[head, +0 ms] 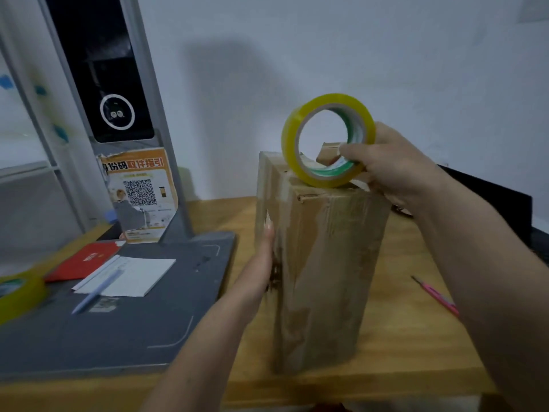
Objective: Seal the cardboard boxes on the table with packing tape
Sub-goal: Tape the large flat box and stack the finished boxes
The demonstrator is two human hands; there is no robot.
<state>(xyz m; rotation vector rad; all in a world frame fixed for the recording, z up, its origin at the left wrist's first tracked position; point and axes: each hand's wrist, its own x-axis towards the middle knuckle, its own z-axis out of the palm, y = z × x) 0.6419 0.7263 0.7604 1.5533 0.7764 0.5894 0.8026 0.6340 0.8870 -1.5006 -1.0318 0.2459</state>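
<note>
Evidently, the cardboard box (320, 263) is stood on end on the wooden counter (416, 346) so that its short top face can be reached from above. It is steadied by the left hand (261, 263), which is laid flat against its left side with straight fingers (269, 230) pointing upward; nothing is gripped there, and the box is probably only being kept from tipping or sliding.

A roll of yellow tape (328, 141) is held on edge against the back of the box top by the right hand (395, 171). The thumb is hooked through the core while the other fingers are curled round the outer rim, so the roll is clamped firmly. Held this way, it seems ready to be drawn across the top, though whether a free end is already stuck down cannot be told.

The box itself looks worn. Its brown faces are covered with glossy clear film that is wrinkled and patchy, and the corner near the top is torn and ragged. A small flap (328, 153) is seen standing up behind the roll, so the top appears not yet fully closed.

Well to the left, a second yellow roll (17, 295) lies on a grey mat (118, 328) beside a notepad (130, 276) and pen (95, 292). A pink knife (436, 295) rests on the counter at right.
</note>
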